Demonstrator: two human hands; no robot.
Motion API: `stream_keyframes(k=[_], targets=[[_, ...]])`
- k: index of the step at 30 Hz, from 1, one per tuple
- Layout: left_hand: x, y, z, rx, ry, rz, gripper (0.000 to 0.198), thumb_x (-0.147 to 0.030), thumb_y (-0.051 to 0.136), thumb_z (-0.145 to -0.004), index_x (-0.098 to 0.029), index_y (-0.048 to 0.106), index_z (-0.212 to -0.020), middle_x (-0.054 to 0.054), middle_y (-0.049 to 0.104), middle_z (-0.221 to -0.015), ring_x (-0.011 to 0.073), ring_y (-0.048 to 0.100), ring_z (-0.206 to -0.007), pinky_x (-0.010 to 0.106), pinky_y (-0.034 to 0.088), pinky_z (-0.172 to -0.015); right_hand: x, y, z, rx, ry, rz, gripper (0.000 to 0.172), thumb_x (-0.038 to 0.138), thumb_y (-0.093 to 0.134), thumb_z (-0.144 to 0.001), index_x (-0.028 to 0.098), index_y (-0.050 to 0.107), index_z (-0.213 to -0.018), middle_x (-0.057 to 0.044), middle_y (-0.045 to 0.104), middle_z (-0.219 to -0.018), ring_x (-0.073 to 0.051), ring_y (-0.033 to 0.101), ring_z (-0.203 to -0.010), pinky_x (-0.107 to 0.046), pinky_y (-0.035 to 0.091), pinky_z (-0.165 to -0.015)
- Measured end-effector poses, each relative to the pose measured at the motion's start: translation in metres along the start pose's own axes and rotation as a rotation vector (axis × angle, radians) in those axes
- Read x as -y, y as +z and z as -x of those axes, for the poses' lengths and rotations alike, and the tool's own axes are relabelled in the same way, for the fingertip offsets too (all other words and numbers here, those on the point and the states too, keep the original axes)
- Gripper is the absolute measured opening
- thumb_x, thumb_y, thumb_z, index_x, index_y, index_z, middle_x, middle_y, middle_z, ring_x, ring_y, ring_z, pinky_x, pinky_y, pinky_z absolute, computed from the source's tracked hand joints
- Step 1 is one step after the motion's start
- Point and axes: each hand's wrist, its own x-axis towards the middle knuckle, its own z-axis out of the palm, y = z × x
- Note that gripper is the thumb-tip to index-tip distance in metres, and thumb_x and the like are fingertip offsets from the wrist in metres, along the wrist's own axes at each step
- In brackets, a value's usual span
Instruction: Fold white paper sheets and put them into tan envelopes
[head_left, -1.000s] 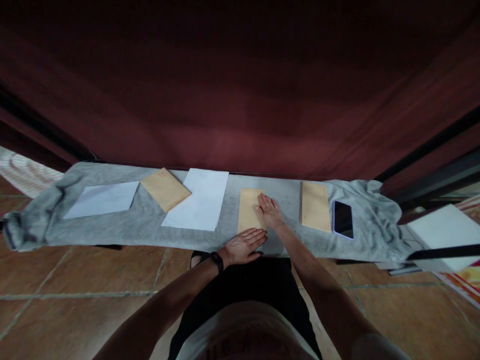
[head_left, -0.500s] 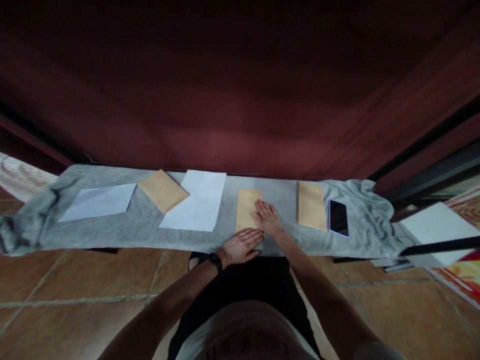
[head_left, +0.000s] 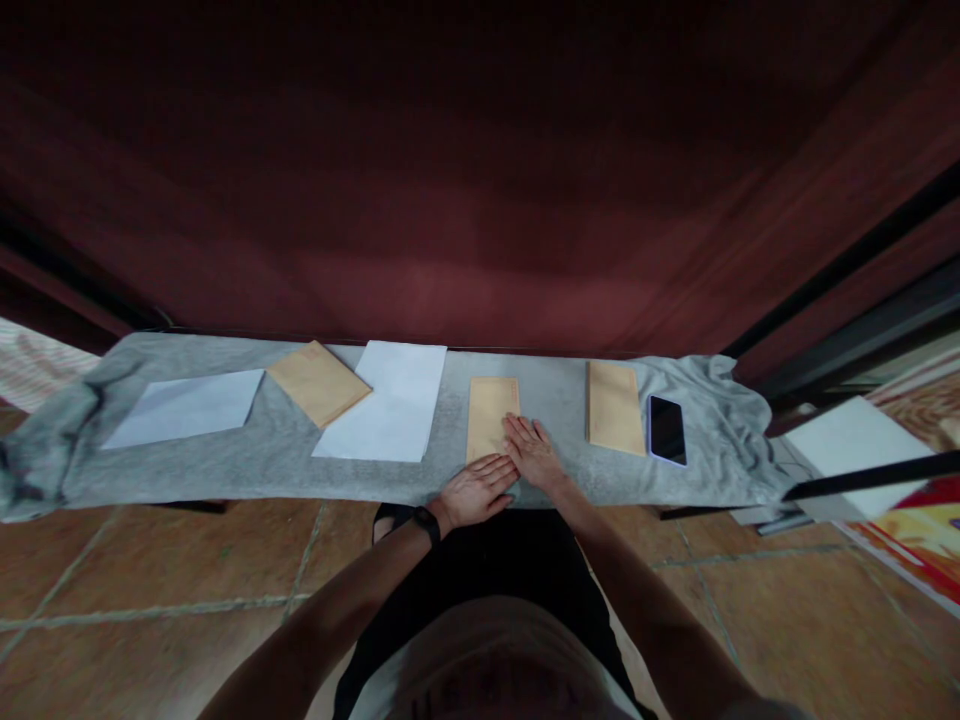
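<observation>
A tan paper envelope point(head_left: 489, 405) lies in front of me on a grey cloth point(head_left: 360, 480). My left hand point(head_left: 477, 488), with a dark band on its wrist, rests flat across the envelope's near end, fingers stretched out to the right. My right hand point(head_left: 531, 450) lies flat over the envelope's lower right edge, its fingers extended. The fingertips of the two hands meet or nearly meet there. Neither hand grips anything. The hands hide the near part of the envelope.
Left of the hands are white paper sheets point(head_left: 390, 400), a tan envelope point(head_left: 319, 383) overlapping them, and another white sheet point(head_left: 184, 408). To the right lie a stack of tan envelopes point(head_left: 615, 408) and a phone point(head_left: 667, 432). A dark red panel point(head_left: 465, 270) rises behind the cloth.
My right hand has slid slightly toward me along the envelope, closer to my left hand. The whole view has shifted a little.
</observation>
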Motion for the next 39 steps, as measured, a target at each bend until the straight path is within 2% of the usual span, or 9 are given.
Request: stream_keyframes(k=[12, 19, 22, 28, 39], targets=[[-0.007, 0.0, 0.01, -0.068, -0.07, -0.021, 0.039, -0.033, 0.047, -0.102, -0.013, 0.061, -0.133, 0.014, 0.064, -0.139, 0.0235, 0.055, -0.136, 0.043, 0.043, -0.119, 0.021, -0.004, 0.034, -0.008, -0.026, -0.015, 0.054, 0.037, 0.029, -0.108, 0.018, 0.032, -0.159, -0.009, 0.035, -0.163, -0.023, 0.032, -0.152, -0.048, 0.023, -0.125], [-0.01, -0.002, 0.017, -0.089, -0.092, 0.006, 0.036, -0.027, 0.046, -0.103, -0.014, 0.06, -0.133, 0.011, 0.06, -0.145, 0.0214, 0.051, -0.14, 0.043, 0.042, -0.12, 0.029, -0.004, 0.047, -0.04, -0.035, -0.012, 0.057, 0.041, 0.03, -0.108, 0.017, 0.03, -0.16, -0.01, 0.036, -0.162, -0.025, 0.034, -0.151, -0.049, 0.023, -0.125], [-0.011, 0.001, 0.023, -0.107, -0.118, -0.014, 0.04, -0.027, 0.045, -0.103, -0.014, 0.055, -0.139, 0.012, 0.057, -0.147, 0.0217, 0.049, -0.141, 0.043, 0.042, -0.12, 0.032, -0.004, 0.052, -0.044, -0.043, -0.014, 0.058, 0.043, 0.03, -0.108, 0.017, 0.03, -0.16, -0.01, 0.034, -0.163, -0.025, 0.034, -0.151, -0.05, 0.021, -0.126], [-0.012, 0.011, 0.031, -0.142, -0.157, -0.058, 0.048, -0.024, 0.043, -0.103, -0.015, 0.045, -0.15, 0.012, 0.054, -0.15, 0.0223, 0.048, -0.142, 0.045, 0.042, -0.12, 0.038, -0.001, 0.063, -0.063, -0.067, -0.008, 0.056, 0.043, 0.036, -0.107, 0.018, 0.034, -0.158, -0.009, 0.038, -0.161, -0.025, 0.037, -0.149, -0.051, 0.02, -0.126], [-0.019, 0.003, 0.034, -0.135, -0.242, -0.139, 0.047, -0.022, 0.043, -0.102, -0.014, 0.047, -0.149, 0.012, 0.051, -0.153, 0.0231, 0.043, -0.145, 0.045, 0.04, -0.121, 0.048, 0.009, 0.079, -0.2, -0.043, -0.018, 0.048, 0.033, 0.043, -0.105, 0.017, 0.048, -0.15, -0.009, 0.05, -0.155, -0.024, 0.045, -0.144, -0.047, 0.025, -0.124]])
